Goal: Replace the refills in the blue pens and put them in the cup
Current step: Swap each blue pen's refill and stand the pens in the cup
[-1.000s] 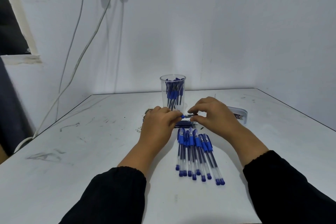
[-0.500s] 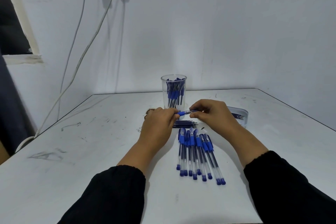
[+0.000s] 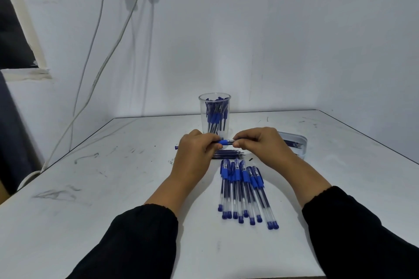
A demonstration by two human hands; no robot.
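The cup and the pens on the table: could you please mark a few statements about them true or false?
1. The clear cup stands upright with blue pens in it. True.
2. Both hands hold one pen between them. True: the left hand and the right hand each grip an end.
3. The row of capped pens lies left of the left hand. False: it lies on the table between the forearms, nearer the person.
4. The cup lies tipped on its side. False: it is upright.
5. A shallow tray sits behind the right hand. True.
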